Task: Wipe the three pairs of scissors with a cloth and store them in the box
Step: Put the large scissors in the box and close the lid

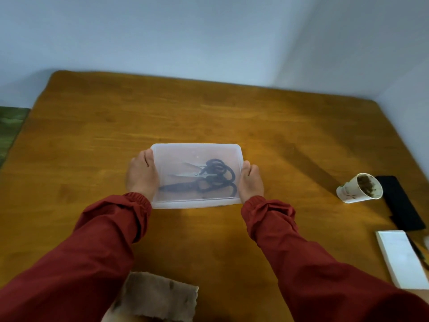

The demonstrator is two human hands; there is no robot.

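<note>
Fingers (148, 156) of left hand (141, 176) and right hand (251, 182) clasped round the short ends of the box (176, 154), thumbs on top. Cloudy smooth plastic, rounded corners; scissors (209, 180) inside, black loops, steel blades. Beneath, glossy orange-brown wooden counter (162, 112). Frayed dull cloth (157, 296) at near edge; tipped paper cup (357, 188) far right. Pale bluish walls (162, 31) behind.
</note>
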